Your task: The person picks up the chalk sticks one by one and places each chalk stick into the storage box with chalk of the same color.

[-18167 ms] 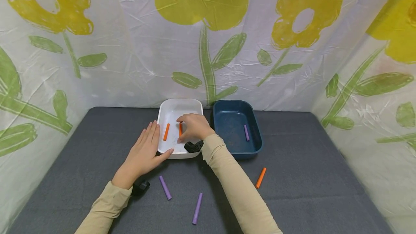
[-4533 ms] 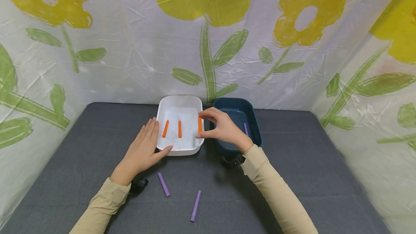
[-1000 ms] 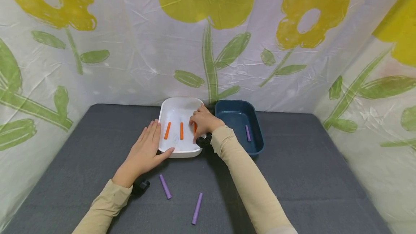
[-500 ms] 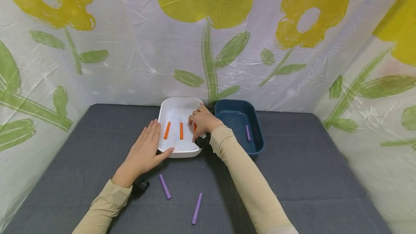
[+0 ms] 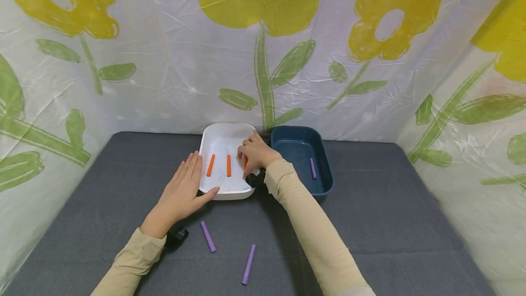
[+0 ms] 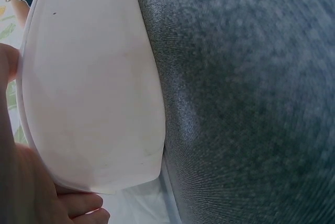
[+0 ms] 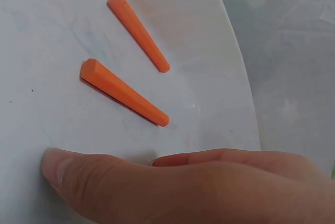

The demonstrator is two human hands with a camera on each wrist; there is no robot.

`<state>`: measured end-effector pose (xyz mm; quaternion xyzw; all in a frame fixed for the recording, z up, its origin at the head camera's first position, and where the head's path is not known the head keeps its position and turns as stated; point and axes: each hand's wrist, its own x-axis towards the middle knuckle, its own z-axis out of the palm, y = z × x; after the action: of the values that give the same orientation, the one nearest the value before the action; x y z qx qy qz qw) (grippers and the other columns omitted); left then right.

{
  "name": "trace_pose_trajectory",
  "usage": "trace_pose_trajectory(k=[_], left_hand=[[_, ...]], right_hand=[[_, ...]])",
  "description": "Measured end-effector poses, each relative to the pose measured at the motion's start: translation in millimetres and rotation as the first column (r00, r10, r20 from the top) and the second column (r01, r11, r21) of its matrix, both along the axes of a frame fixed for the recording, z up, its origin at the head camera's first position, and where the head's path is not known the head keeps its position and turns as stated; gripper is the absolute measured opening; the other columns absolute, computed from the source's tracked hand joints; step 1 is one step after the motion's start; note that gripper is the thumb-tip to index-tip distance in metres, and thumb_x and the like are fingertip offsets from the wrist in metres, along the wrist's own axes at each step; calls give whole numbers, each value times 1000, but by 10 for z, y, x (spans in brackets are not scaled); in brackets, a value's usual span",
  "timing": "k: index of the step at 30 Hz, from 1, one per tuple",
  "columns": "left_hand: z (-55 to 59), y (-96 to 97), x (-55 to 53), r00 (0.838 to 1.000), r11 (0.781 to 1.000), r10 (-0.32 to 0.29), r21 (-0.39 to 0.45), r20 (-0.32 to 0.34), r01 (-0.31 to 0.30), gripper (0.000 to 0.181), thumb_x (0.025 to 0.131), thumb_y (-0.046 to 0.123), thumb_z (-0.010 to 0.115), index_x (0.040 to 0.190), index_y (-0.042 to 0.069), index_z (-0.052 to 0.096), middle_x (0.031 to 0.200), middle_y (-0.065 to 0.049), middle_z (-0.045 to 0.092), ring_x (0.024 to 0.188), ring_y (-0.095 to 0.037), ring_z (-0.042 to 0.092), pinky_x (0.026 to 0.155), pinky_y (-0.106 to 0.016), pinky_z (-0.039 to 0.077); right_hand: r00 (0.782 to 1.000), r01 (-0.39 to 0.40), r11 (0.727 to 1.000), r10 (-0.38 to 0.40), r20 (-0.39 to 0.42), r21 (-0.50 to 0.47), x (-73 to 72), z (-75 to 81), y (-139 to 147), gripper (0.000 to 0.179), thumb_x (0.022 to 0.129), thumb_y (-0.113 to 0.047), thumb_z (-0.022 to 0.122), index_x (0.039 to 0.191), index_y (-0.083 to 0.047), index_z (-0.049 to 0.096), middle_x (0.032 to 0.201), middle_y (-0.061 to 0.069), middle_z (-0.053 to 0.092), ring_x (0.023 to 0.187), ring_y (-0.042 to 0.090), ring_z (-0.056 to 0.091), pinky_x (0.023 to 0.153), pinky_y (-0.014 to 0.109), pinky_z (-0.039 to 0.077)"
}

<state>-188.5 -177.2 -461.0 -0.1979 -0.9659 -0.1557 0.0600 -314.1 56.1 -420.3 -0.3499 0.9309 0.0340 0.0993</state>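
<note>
- The right hand point(image 5: 258, 153) appears to pinch an orange stick point(image 5: 245, 161) inside the white tray point(image 5: 223, 138), towards its right side.
- The left hand point(image 5: 181, 191) holds nothing, resting straight-fingered against the tray's left side.
- The stick is probably light and stiff, perhaps brittle, and its tapered shape may roll.
- Mid-length seems the safest hold, squeezed gently.

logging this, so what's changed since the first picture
The right hand let go of the middle orange stick in the white tray and took the third orange stick, moving it left and away from the person, from cloth into tray. Left hand, blue tray and three purple sticks stayed put.
</note>
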Motion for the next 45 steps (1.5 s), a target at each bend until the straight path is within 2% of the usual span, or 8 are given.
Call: trace_pose_trajectory(k=[9, 17, 23, 29, 34, 39, 45], left_hand=[[5, -1, 3, 1000, 1000, -1, 4, -6, 2, 100, 96, 60, 51, 154, -12, 10, 161, -29, 7, 150, -40, 7, 121, -51, 10], [16, 6, 9, 1000, 1000, -5, 13, -9, 5, 100, 96, 59, 51, 154, -11, 10, 161, -29, 7, 150, -40, 8, 120, -51, 11], [6, 6, 2, 1000, 1000, -5, 4, -15, 5, 100, 96, 60, 51, 154, -11, 10, 161, -28, 7, 150, -40, 8, 120, -52, 11], [13, 7, 6, 1000, 1000, -5, -3, -13, 5, 100, 96, 61, 49, 154, -11, 10, 161, -29, 7, 150, -40, 7, 120, -52, 11], [29, 12, 14, 1000, 1000, -5, -3, -9, 5, 100, 96, 61, 49, 154, -11, 10, 161, -29, 7, 150, -39, 7, 120, -52, 11], [24, 8, 10, 1000, 1000, -4, -5, -7, 4, 100, 97, 61, 48, 154, -11, 10, 161, -28, 7, 150, -39, 7, 121, -51, 10], [9, 1, 1, 1000, 1000, 0, -13, -2, 0, 100, 97, 61, 48, 154, -10, 9, 162, -28, 6, 150, -39, 6, 121, -51, 9]], right_hand=[[1000, -10, 1000, 9, -11, -26, -4, -13, 4, 61, 68, -53, 88, 116, -21, 67, 110, -1, 59, 125, 23, 43, 121, 50, -5], [1000, 19, 1000, -19, 0, -17, -25, -31, -3, 83, 66, -58, 87, 135, -22, 59, 136, 2, 54, 138, 24, 33, 121, 47, -6], [999, 30, 999, -29, 29, -33, -30, -15, 8, 105, 70, -61, 83, 153, -15, 38, 154, 6, 39, 149, 29, 19, 121, 45, -8], [997, 45, 995, -39, 63, -89, -40, -10, 18, 105, 81, -57, 75, 158, -7, 24, 164, 12, 17, 151, 30, 9, 121, 42, -7], [997, 42, 992, -35, 67, -116, -50, -30, 35, 109, 84, -59, 72, 159, -4, 14, 166, 14, 2, 152, 30, -1, 121, 41, -8], [994, 52, 982, -34, 103, -180, -74, -21, 48, 109, 85, -57, 72, 159, -3, 11, 166, 13, -4, 152, 29, -7, 121, 41, -8], [974, 106, 955, -43, 224, -277, -107, 14, 58, 102, 90, -49, 69, 159, -4, 9, 166, 12, -5, 151, 25, -12, 120, 38, -9]])
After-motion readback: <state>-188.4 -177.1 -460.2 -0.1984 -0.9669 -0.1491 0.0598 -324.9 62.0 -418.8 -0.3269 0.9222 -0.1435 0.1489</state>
